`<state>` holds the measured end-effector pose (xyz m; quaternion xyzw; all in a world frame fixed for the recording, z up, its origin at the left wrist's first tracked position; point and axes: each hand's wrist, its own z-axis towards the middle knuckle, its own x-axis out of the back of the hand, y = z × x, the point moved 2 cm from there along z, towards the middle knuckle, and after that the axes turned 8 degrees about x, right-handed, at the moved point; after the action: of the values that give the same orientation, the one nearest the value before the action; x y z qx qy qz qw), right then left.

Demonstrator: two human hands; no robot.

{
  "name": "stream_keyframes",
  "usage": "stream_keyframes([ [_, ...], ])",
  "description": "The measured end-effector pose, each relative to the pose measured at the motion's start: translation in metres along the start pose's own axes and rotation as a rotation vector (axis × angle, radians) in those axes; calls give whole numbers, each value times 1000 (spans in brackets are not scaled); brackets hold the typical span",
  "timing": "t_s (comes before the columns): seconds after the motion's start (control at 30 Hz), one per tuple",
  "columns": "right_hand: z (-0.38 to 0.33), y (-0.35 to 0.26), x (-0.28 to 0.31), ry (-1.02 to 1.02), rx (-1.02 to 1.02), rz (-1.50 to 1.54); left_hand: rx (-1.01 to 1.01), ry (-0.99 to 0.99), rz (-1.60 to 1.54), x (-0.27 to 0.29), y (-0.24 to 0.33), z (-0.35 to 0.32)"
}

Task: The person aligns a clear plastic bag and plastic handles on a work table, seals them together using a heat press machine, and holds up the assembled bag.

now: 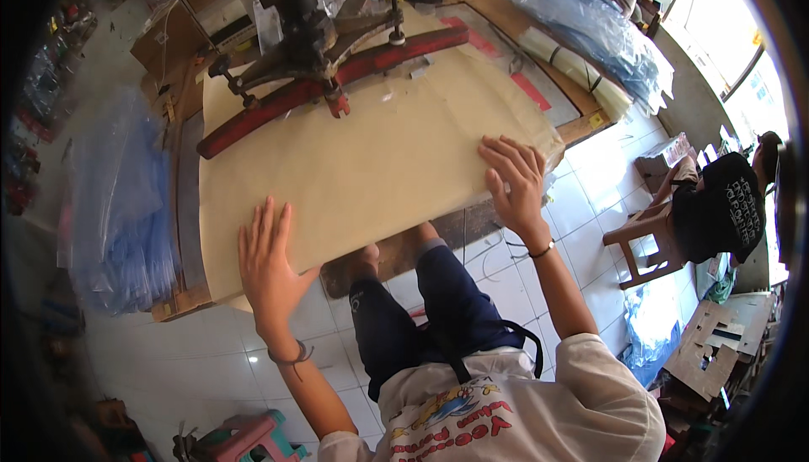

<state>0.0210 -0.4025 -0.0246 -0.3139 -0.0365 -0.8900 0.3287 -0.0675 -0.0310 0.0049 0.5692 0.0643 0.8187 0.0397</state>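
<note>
A large tan sheet (379, 176), which looks like paper or thin card, covers most of the worktable in front of me. My left hand (274, 268) lies flat on its near left part, fingers stretched away from me and thumb out to the side. At the near right edge of the sheet rests my right hand (518, 184), palm down with the fingers loosely spread. Neither hand grips anything. Across the far part of the sheet runs the red bar (362, 66) of a dark metal press; whether it touches the sheet I cannot tell.
Bluish clear plastic bags (118, 209) are piled left of the table, with more plastic (581, 24) at the far right. A rolled bundle (577, 70) lies beside that. To the right, a person in black (725, 201) sits on a brown stool (640, 239). A green-pink stool (261, 437) stands lower left.
</note>
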Motion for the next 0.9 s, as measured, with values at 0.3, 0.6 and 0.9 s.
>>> stream_keyframes([
  [0.3,28,171,71,176,-189,-184,68,78,-57,6,-3,-16],
  [0.6,50,219,75,-150,-63,-492,50,154,-80,-7,3,-13],
  [0.9,1,85,36,-280,182,-152,23,169,1,-9,-2,-11],
])
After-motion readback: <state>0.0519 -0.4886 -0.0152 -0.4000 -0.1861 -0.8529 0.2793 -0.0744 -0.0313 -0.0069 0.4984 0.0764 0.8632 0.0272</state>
